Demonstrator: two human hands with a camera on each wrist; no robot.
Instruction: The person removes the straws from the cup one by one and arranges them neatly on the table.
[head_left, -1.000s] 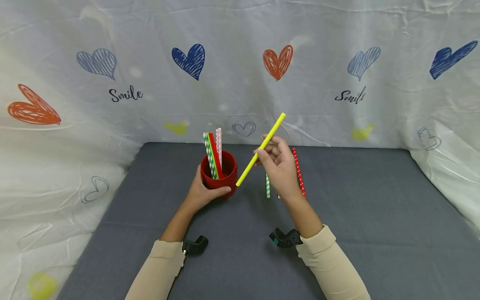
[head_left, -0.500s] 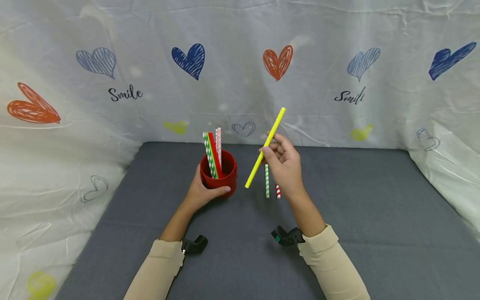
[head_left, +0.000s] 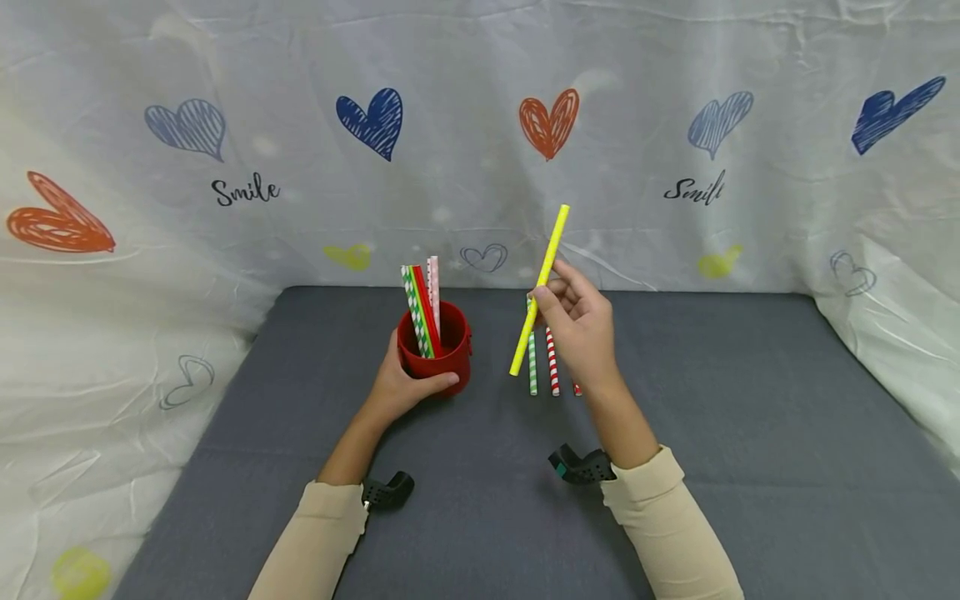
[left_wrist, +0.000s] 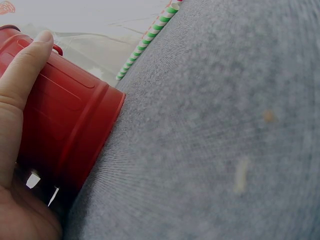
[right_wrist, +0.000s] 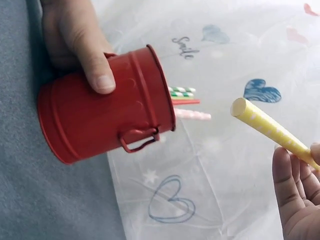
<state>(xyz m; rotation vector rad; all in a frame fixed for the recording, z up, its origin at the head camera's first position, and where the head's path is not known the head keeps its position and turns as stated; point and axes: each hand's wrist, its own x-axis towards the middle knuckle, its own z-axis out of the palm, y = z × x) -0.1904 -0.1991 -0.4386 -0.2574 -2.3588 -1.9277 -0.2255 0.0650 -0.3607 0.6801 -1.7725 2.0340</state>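
Observation:
My left hand [head_left: 401, 385] holds a small red metal bucket [head_left: 459, 364] upright on the table, thumb along its near side. Several paper straws [head_left: 422, 312] stand in it: green-and-white, yellow-green, red and pink-and-white. In the right wrist view the bucket [right_wrist: 107, 107] shows a small side handle. To the right, my right hand [head_left: 587, 333] pinches a yellow paper straw [head_left: 555, 233] between thumb and fingers, raised above the table and slanting. Pale dots show on this straw [right_wrist: 272, 130] in the right wrist view. Its lower end is apart from the bucket.
Below and beside my right hand lie a green-striped straw [head_left: 533, 371], a red-striped straw [head_left: 553, 371] and another red straw [head_left: 577, 389], mostly hidden. A dark grey cloth [head_left: 480, 517] covers the table. Behind it hangs a white sheet [head_left: 465, 167] printed with hearts.
My right hand has moved to the right, carrying the yellow straw away from the bucket and tipping it more upright. The red-striped straw on the table has come into view. My left hand keeps its hold.

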